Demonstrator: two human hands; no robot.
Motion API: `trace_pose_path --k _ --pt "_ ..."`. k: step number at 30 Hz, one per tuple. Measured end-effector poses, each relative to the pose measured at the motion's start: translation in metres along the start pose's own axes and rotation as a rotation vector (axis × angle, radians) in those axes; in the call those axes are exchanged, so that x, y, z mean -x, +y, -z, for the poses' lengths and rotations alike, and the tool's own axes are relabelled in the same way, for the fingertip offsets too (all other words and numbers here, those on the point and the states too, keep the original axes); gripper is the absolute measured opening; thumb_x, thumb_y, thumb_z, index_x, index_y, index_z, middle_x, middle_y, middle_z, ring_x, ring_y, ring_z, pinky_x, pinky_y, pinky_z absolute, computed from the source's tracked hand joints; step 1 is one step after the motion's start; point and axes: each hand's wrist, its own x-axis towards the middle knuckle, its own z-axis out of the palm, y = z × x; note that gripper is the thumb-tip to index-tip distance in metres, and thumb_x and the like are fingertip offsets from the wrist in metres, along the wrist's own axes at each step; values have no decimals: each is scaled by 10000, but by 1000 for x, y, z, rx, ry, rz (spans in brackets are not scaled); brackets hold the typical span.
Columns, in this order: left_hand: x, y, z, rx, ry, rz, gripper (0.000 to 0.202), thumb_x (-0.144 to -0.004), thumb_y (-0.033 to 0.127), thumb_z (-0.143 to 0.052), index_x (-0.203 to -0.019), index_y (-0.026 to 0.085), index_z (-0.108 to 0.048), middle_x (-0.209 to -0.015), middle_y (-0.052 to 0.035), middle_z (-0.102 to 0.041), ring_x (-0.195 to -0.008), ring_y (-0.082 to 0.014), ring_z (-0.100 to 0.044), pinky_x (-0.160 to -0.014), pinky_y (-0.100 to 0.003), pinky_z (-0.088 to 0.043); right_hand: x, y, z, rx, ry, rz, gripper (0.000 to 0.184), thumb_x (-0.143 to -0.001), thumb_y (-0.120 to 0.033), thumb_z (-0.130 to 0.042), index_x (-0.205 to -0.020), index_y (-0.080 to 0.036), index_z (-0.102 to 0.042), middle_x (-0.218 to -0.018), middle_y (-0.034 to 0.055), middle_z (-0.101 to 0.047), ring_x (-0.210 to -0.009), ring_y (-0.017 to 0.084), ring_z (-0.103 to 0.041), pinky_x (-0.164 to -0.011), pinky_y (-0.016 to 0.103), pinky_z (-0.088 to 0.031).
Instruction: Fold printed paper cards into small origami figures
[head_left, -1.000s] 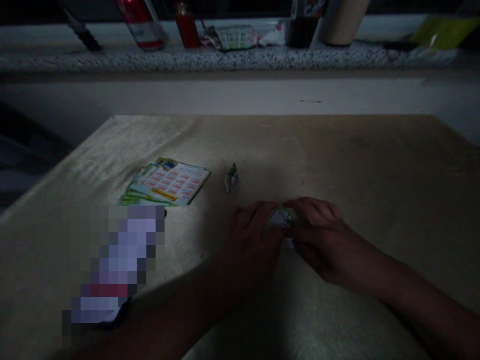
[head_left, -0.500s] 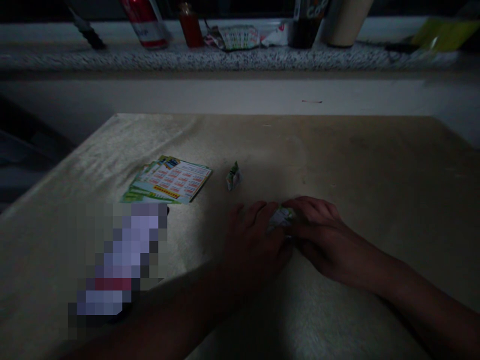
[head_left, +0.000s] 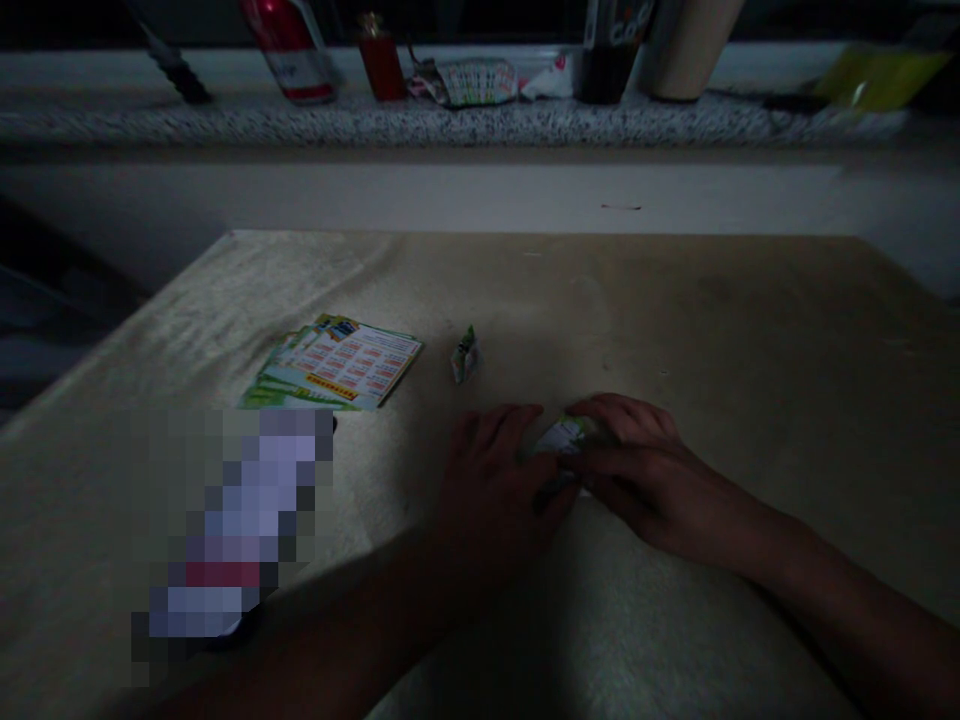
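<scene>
On the table in front of me lies a small printed paper card (head_left: 564, 433) in white and green, partly covered by both hands. My left hand (head_left: 495, 480) rests at its left side, fingers bent, with thumb and index finger pressed on its near edge. From the right, my right hand (head_left: 645, 465) grips the same card, thumb and fingers closed at its edge. How the card is folded underneath is hidden by the fingers. A small folded paper piece (head_left: 464, 355) in green and white stands just beyond my left hand.
A fanned stack of printed cards (head_left: 360, 360) lies at the left on the table (head_left: 675, 310). Nearer me is a pixelated long object (head_left: 247, 510). On the granite sill (head_left: 337, 125) stand a red can (head_left: 289, 50), a small red bottle (head_left: 382, 60), a dark bottle (head_left: 611, 50) and wrappers.
My left fingers have drawn back slightly to the left, uncovering more of the card. My right hand stays almost in place. The folded piece and card stack have not moved.
</scene>
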Motion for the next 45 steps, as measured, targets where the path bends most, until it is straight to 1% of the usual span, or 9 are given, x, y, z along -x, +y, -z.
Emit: trace_pose_path --k 5,11,18,22,26,30,34,40,45 --pt "1 -2 2 12 -36 -28 195 -900 382 -637 -933 245 -771 -1374 -114 -585 -1253 -332 -514 -1049 -576 -356 -1 -1 1 31 0 -5 376 -916 -227 -632 -1259 -371 -686 -1398 68 -539 -1340 308 -443 -1078 540 -369" --pt "3 -11 11 58 -96 5 143 -893 342 -665 -948 315 -793 -1432 -83 -535 -1287 -315 -489 -1044 -562 -361 0 -2 0 53 23 -11 378 -900 -216 -643 -1237 -376 -703 -1424 69 -523 -1354 332 -431 -1082 576 -361" --pt "-4 -25 23 111 -287 16 260 -884 233 -665 -1063 384 -778 -1530 -85 -435 -1399 -345 -404 -1075 -593 -344 0 -4 0 52 10 -25 408 -898 -195 -636 -1266 -364 -689 -1441 85 -506 -1367 329 -417 -1084 555 -354" --pt "-6 -28 28 108 -335 -10 299 -920 218 -613 -1101 406 -760 -1545 -95 -419 -1436 -328 -375 -1095 -600 -324 0 -5 0 56 13 -16 421 -888 -188 -640 -1264 -369 -688 -1441 85 -501 -1378 330 -405 -1090 560 -340" --pt "-6 -27 29 112 -323 -16 329 -900 177 -620 -1100 399 -758 -1538 -94 -430 -1429 -324 -389 -1093 -609 -332 -3 -8 -8 27 104 -37 311 -867 -293 -701 -1165 -371 -740 -1409 75 -535 -1355 341 -427 -1076 571 -347" --pt "-5 -27 28 109 -302 -19 342 -863 166 -661 -1091 402 -762 -1540 -80 -428 -1422 -338 -395 -1088 -615 -342 -9 -12 -19 18 241 -96 135 -843 -374 -739 -962 -356 -799 -1380 58 -581 -1342 356 -443 -1057 578 -354" --pt "-5 -28 28 104 -299 -17 330 -856 179 -675 -1076 406 -768 -1530 -66 -443 -1412 -354 -403 -1081 -622 -351 -11 -14 -24 30 275 -135 124 -819 -419 -762 -906 -341 -803 -1376 62 -595 -1340 366 -451 -1043 589 -355" --pt "-6 -31 31 114 -325 -28 347 -862 190 -677 -1106 425 -752 -1548 -55 -416 -1413 -351 -401 -1086 -627 -347 -4 -6 -16 10 173 -106 240 -831 -339 -759 -1063 -396 -776 -1460 43 -526 -1392 372 -411 -1072 608 -347" --pt "-6 -34 32 109 -344 -42 371 -881 199 -668 -1153 443 -727 -1567 -58 -390 -1439 -345 -365 -1088 -629 -342 3 2 -8 61 36 -74 354 -885 -300 -701 -1221 -409 -710 -1580 64 -399 -1490 399 -257 -1099 651 -313"
